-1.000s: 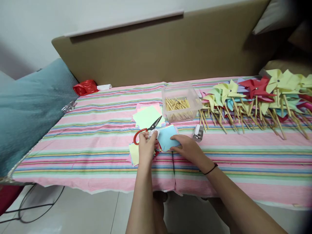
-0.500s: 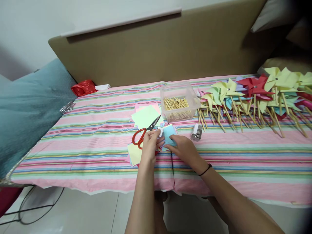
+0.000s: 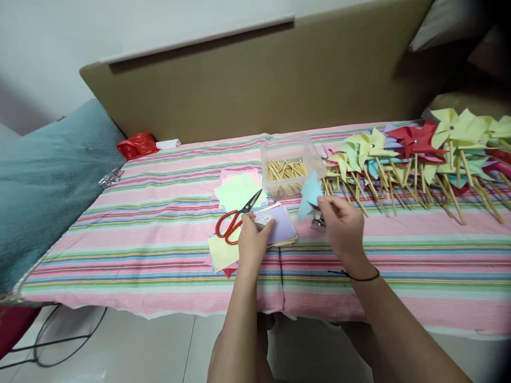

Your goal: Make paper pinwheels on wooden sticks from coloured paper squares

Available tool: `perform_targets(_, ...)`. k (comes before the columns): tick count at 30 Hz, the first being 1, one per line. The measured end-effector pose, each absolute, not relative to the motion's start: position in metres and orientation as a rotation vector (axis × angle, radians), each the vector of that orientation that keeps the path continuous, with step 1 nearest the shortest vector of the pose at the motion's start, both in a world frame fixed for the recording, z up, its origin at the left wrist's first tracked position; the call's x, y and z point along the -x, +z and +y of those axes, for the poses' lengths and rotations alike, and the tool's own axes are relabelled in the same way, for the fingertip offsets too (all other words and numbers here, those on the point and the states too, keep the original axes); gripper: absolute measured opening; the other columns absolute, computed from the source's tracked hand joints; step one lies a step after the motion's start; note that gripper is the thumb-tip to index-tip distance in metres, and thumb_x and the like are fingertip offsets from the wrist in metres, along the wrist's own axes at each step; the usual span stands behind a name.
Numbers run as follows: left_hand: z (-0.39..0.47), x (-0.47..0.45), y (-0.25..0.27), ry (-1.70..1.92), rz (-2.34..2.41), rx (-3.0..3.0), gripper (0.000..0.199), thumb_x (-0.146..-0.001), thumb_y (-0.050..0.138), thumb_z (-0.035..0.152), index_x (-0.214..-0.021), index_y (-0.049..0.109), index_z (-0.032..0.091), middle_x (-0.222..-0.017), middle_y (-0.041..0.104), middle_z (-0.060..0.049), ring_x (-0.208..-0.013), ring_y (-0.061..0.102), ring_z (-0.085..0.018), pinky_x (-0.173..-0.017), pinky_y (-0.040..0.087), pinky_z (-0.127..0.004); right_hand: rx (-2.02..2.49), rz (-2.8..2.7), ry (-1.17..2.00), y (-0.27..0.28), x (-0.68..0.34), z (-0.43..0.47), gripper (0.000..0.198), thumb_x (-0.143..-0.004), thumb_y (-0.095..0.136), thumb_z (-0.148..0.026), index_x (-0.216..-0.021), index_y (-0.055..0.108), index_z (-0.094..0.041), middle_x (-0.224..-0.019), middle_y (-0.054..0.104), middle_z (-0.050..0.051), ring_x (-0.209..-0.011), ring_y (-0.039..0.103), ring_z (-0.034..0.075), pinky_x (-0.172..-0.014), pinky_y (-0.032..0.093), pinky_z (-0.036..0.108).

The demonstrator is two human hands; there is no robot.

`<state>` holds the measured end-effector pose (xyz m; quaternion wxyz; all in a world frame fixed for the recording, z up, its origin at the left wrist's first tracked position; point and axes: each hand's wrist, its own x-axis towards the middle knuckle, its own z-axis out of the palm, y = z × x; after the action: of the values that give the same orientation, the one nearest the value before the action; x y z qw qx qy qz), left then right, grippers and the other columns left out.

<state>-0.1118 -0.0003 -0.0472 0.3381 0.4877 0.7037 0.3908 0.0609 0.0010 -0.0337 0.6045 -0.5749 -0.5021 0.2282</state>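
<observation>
My right hand (image 3: 341, 221) is raised, pinching a light blue sheet of paper (image 3: 310, 194) by its edge; the sheet tilts upward. Between the fingers of my left hand (image 3: 255, 236) is a small white block with faint print (image 3: 264, 218), its exact kind unclear. That hand rests at the left edge of a stack of paper squares, with a purple square (image 3: 281, 224) on top. Scissors with red handles (image 3: 233, 223) lie just left of my left hand, blades pointing away. Behind my right hand's paper, a small silvery item (image 3: 318, 223) is partly covered.
Behind the stack stands a clear plastic box (image 3: 289, 187) of short wooden sticks. Paper pinwheels (image 3: 415, 141) on sticks lie along the right. Green paper sheets (image 3: 239, 189) and yellow ones (image 3: 222, 252) lie at left. A red plastic bag (image 3: 138, 146) sits far left on the striped cloth (image 3: 139, 229).
My right hand has lifted the blue sheet off the stack and moved right with it, exposing the purple square. My left hand has shifted slightly right, and the white block shows more.
</observation>
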Motion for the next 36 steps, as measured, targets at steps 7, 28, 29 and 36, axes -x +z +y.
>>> perform_targets(7,0.000,0.094,-0.049,0.699,1.953,-1.620,0.061,-0.075,0.066,0.035,-0.125,0.037,0.016,-0.122,0.058,-0.019,-0.111,0.051,-0.035,-0.084,0.040,-0.041,1.121,-0.850,0.720,-0.036,-0.085,0.002,0.017,-0.080,0.065,-0.033,-0.071,0.068,-0.019,-0.068,0.062,0.000,-0.068,0.062,0.015,-0.071,0.056,0.034)
perform_targets(28,0.004,0.060,-0.025,1.176,0.685,-0.526,0.065,-0.082,0.044,0.065,-0.114,0.061,0.012,-0.110,0.069,-0.016,-0.103,0.064,-0.028,-0.088,0.050,-0.040,0.842,-1.965,-0.091,-0.026,-0.105,-0.009,0.016,-0.080,0.067,-0.012,-0.088,0.071,-0.026,-0.117,0.067,0.007,-0.108,0.058,0.027,-0.087,0.050,0.048)
perform_targets(29,0.004,0.060,-0.026,1.207,0.725,-0.544,0.056,-0.082,0.052,0.058,-0.114,0.062,0.013,-0.110,0.069,-0.014,-0.102,0.064,-0.027,-0.088,0.050,-0.038,0.846,-1.994,-0.101,-0.027,-0.106,-0.008,0.016,-0.080,0.066,-0.012,-0.087,0.071,-0.026,-0.118,0.066,0.007,-0.109,0.057,0.027,-0.087,0.050,0.048)
perform_targets(36,0.010,0.061,-0.033,1.307,0.900,-0.627,0.036,-0.073,0.072,0.026,-0.106,0.064,0.016,-0.099,0.072,-0.006,-0.089,0.067,-0.019,-0.080,0.053,-0.030,1.000,-1.738,0.038,-0.025,-0.112,-0.005,0.017,-0.082,0.064,-0.015,-0.095,0.069,-0.025,-0.115,0.067,0.008,-0.111,0.057,0.026,-0.095,0.046,0.049)
